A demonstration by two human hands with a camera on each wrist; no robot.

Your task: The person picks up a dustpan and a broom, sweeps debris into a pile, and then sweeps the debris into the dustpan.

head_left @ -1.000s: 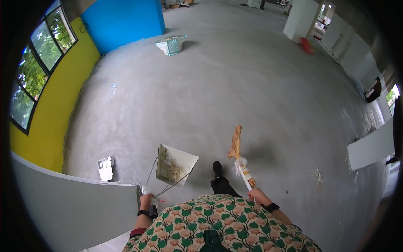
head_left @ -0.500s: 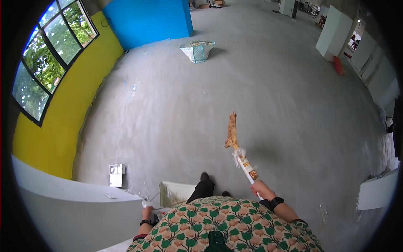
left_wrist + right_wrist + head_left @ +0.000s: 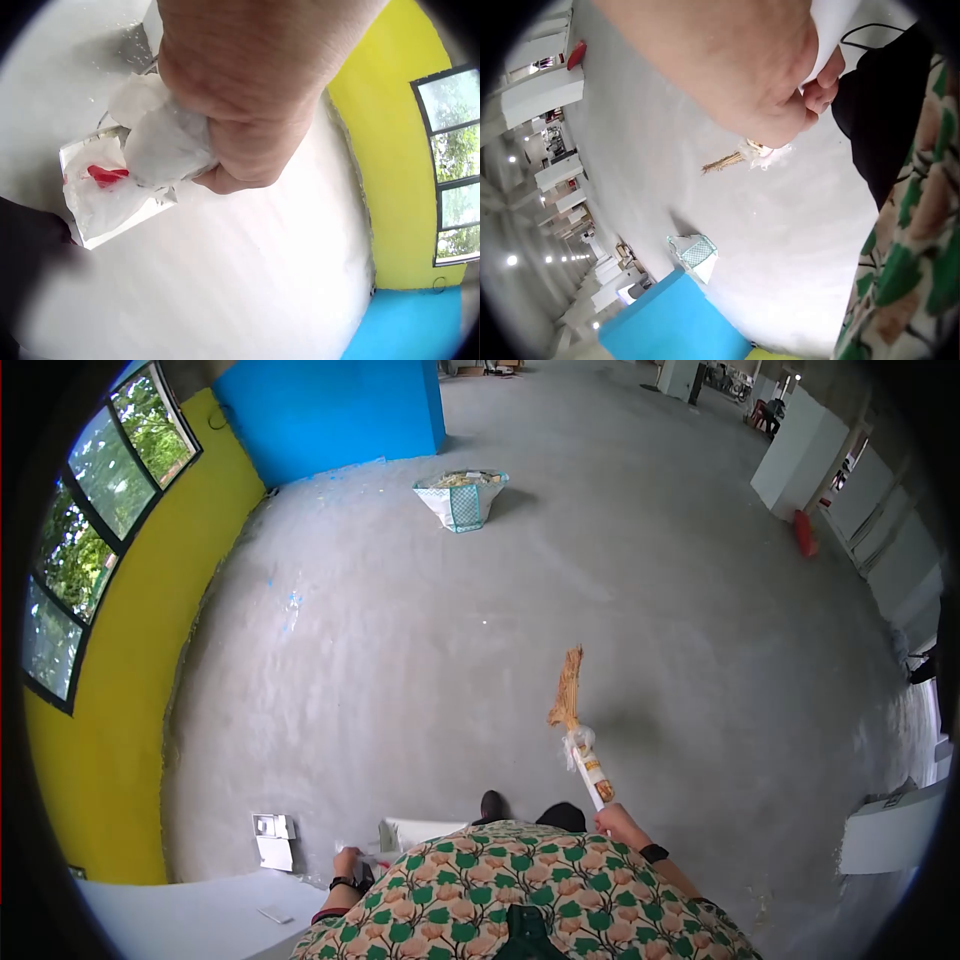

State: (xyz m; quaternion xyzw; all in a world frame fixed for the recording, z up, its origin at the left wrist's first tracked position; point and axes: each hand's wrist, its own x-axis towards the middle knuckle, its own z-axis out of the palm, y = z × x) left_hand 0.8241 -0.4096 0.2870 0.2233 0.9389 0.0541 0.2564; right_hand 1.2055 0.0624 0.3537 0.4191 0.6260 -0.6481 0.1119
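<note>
At the lower left of the head view, my left hand [image 3: 347,862] grips the top of the dustpan's wire handle. Crumpled clear plastic [image 3: 169,142] wraps that grip, and a red scrap [image 3: 107,176] shows beneath in the left wrist view. The pale dustpan [image 3: 425,830] hangs by my legs, mostly hidden behind the floral garment. My right hand [image 3: 620,825] holds the white stick of a broom [image 3: 567,685], its straw head pointing forward over the floor. Plastic film is bunched where straw meets stick. In the right wrist view, fingers curl around the white stick.
A white and teal bag [image 3: 460,500] filled with debris stands ahead on the grey floor. An opened white box [image 3: 273,842] lies near the low white partition [image 3: 200,920] at left. Yellow and blue walls border the left side; a pillar [image 3: 798,455] stands far right.
The person has stepped forward, so the debris bag looks nearer. The dustpan has slid back beneath the garment, mostly out of sight. Both hands keep their holds.
</note>
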